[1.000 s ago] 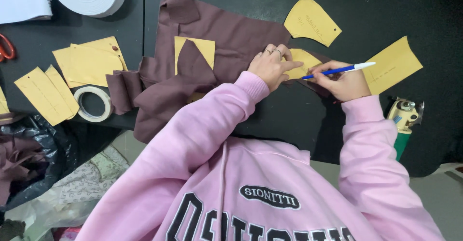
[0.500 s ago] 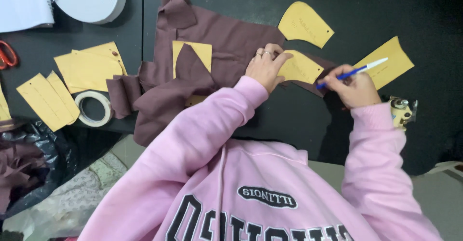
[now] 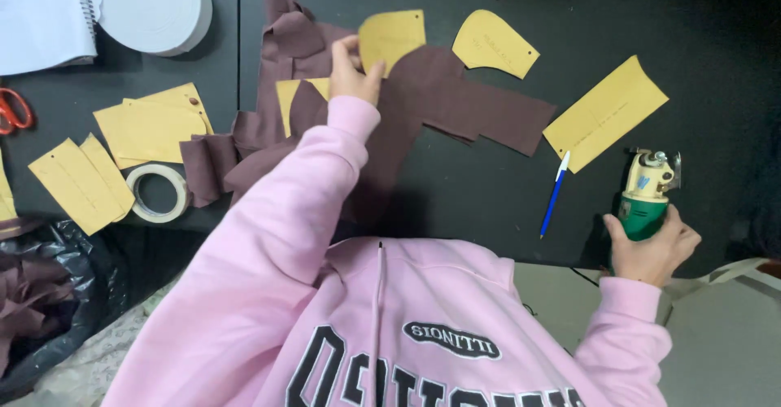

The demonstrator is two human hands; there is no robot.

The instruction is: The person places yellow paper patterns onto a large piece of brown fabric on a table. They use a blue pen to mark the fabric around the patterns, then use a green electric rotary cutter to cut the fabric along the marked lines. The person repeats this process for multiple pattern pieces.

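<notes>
From the head camera, looking down over a pink hooded sweatshirt, the left hand point(image 3: 351, 69) reaches forward onto the dark table point(image 3: 455, 203). Its fingers pinch the lower edge of a yellow paper pattern piece point(image 3: 393, 38), which lies partly on the maroon fabric point(image 3: 455, 102). That fabric spreads out under and to the right of this grip, with more folds of it bunched to the left of the wrist.

The right hand point(image 3: 651, 248) is closed around the green body of a small handheld electric cutter point(image 3: 645, 195), which stands at the near right edge of the table. Just left of this grip a blue pen point(image 3: 555, 194) lies loose on the table, untouched. Above the cutter sits a long yellow pattern piece point(image 3: 606, 114), and further left of that a rounded yellow pattern piece point(image 3: 493, 43).

Well left of the left hand lie a roll of tape point(image 3: 157, 193), a stack of yellow cards point(image 3: 150, 124), a white disc point(image 3: 154, 6) and orange-handled scissors point(image 3: 12, 110).
</notes>
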